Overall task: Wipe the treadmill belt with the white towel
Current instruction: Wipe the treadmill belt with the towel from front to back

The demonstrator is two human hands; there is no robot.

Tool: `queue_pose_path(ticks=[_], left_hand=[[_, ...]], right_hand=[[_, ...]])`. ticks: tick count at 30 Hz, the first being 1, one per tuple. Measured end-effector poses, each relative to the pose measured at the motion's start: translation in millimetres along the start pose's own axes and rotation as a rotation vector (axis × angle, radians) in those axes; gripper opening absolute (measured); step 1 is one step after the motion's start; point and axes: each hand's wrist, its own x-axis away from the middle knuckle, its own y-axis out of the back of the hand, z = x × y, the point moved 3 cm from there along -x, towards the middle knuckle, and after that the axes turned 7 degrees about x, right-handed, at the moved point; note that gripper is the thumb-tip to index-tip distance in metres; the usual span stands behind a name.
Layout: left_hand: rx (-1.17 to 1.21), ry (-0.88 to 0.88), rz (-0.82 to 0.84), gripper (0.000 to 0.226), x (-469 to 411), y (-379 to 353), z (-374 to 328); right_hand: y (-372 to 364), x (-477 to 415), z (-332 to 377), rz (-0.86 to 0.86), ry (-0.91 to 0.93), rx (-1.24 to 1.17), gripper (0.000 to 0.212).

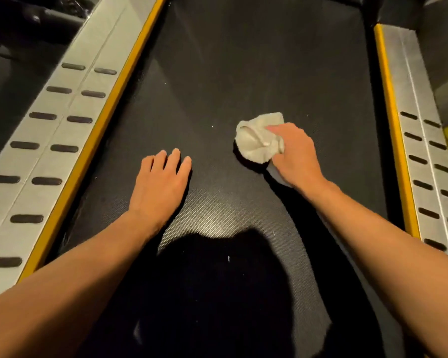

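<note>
The black textured treadmill belt point(243, 73) fills the middle of the view. A crumpled white towel point(256, 140) lies bunched on the belt, right of centre. My right hand point(295, 156) grips the towel's right side, fingers curled into the cloth, and holds it against the belt. My left hand point(161, 182) rests flat on the belt to the left of the towel, fingers straight and together, holding nothing. Small white specks dot the belt.
Silver side rails with black grip strips and yellow inner edges border the belt, the left rail point(62, 130) and the right rail point(419, 156). A dark shadow point(217, 293) covers the belt's near end between my forearms.
</note>
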Motion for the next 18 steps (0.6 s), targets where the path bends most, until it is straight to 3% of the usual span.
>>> queue_pose_path(ticks=[3, 5, 8, 12, 14, 16, 18], left_hand=[[0.024, 0.054, -0.006, 0.034, -5.7, 3.2, -2.6], [0.063, 0.075, -0.032, 0.032, -6.5, 1.8, -4.1], [0.093, 0.067, -0.086, 0.042, -2.7, -1.7, -1.3], [0.106, 0.073, -0.075, 0.045, -2.9, -2.8, -1.2], [0.112, 0.07, -0.064, 0.045, -3.6, -3.5, -0.9], [0.113, 0.071, -0.065, 0.045, -3.4, -3.8, 0.4], [0.115, 0.076, -0.066, 0.045, -3.0, -3.4, 1.2]], right_hand=[[-4.9, -25.8, -16.4, -0.034, -0.188, 0.097, 0.02], [-16.2, -8.8, 4.9, 0.003, -0.102, 0.052, 0.017], [-25.0, 21.9, 26.6, 0.09, 0.071, -0.063, 0.03], [8.5, -29.1, -22.9, -0.213, -0.251, -0.041, 0.015], [23.6, -58.4, -61.0, -0.277, -0.464, -0.017, 0.02], [20.9, -76.0, -78.3, -0.214, -0.564, 0.02, 0.028], [9.6, -83.5, -57.7, -0.11, -0.472, 0.069, 0.03]])
